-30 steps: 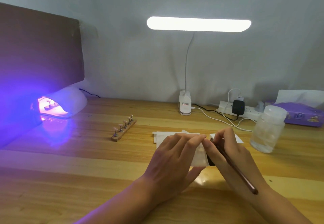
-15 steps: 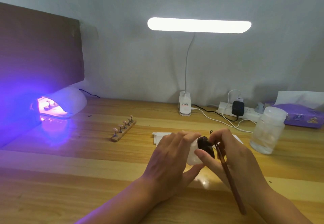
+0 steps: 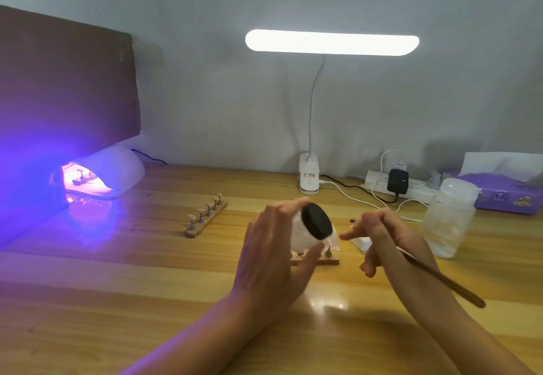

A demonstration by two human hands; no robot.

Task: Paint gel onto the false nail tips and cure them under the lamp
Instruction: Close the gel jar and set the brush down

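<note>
My left hand [image 3: 269, 252] holds a small white gel jar [image 3: 302, 235] with a black lid [image 3: 317, 220], lifted above the table and tilted toward my right hand. My right hand [image 3: 382, 236] holds a long brown brush [image 3: 440, 280], its fingers just apart from the lid. Under the jar a wooden strip of nail tips [image 3: 326, 260] lies partly hidden. Another wooden strip with several nail tips [image 3: 205, 217] lies to the left. A third strip sits inside the lit curing lamp [image 3: 117, 169] at the far left.
A white desk lamp [image 3: 308, 175] stands at the back centre. A power strip [image 3: 396, 185] with cables, a clear plastic jar [image 3: 449, 217] and a purple tissue box [image 3: 505, 192] are at the right. White paper [image 3: 363, 242] lies behind my right hand. A brown board leans at left.
My left hand has lifted the jar and tilted it, showing the black lid. My right hand has come away from the lid, still holding the brush. The strip beneath is now visible.
</note>
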